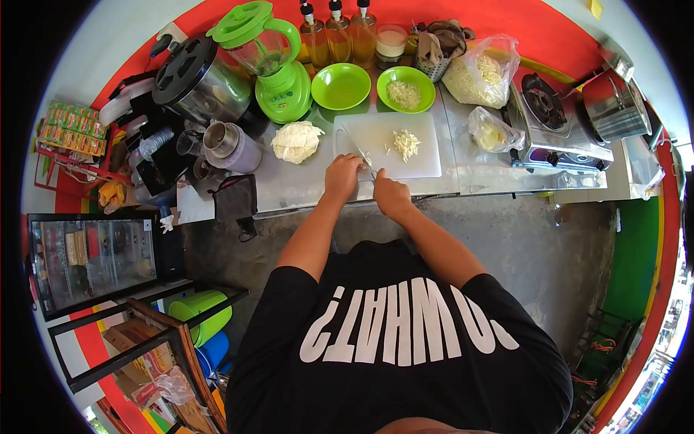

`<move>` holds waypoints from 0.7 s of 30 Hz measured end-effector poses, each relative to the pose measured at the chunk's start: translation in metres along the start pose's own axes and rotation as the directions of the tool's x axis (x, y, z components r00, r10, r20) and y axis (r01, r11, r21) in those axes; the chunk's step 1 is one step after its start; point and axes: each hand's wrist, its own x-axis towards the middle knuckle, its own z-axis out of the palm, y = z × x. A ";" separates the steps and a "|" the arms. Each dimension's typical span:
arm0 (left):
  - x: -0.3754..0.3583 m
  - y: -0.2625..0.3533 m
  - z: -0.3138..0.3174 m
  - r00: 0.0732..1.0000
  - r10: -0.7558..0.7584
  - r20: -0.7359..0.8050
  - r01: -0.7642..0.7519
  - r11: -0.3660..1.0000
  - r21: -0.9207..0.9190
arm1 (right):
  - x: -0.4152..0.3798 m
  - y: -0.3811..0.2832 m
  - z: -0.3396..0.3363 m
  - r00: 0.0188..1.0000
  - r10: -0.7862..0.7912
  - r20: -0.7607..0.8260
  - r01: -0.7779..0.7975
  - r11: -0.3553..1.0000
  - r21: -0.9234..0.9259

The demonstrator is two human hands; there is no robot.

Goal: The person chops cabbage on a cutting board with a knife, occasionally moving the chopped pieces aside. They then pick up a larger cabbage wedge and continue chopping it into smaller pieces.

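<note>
On the white cutting board (426, 163), my right hand (392, 197) is wrapped round the handle of a kitchen knife (356, 142), its blade pointing up and left. My left hand (343, 176) is closed beside the blade, fingers curled over a small pale piece of vegetable (367, 157), mostly hidden. Just right of the knife lies a small heap of pale chopped strips (406, 145). Left of the board sits a large pale leafy chunk (296, 142), which looks like cabbage. A green bowl (426, 100) behind the board holds more pale shreds.
Another green bowl (341, 87) stands beside a green blender (282, 90). Behind are several pump bottles (338, 36). At right are a bag of shreds (483, 76), a smaller plastic bag (495, 130), a gas stove (560, 137) and a steel pot (617, 107). A metal container (230, 148) stands left.
</note>
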 end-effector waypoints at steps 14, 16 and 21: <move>-0.003 0.002 -0.002 0.997 0.035 -0.062 -0.037 0.999 -0.026 | -0.004 -0.004 0.004 1.000 -0.023 -0.010 0.022 0.999 -0.023; -0.003 0.007 -0.007 1.000 -0.025 0.012 0.025 0.999 -0.020 | 0.001 -0.004 0.008 0.999 -0.011 -0.036 0.010 0.999 -0.041; -0.005 0.004 -0.003 0.999 0.008 -0.035 -0.008 1.000 -0.019 | 0.011 0.000 -0.007 0.992 -0.117 -0.045 0.112 0.989 -0.094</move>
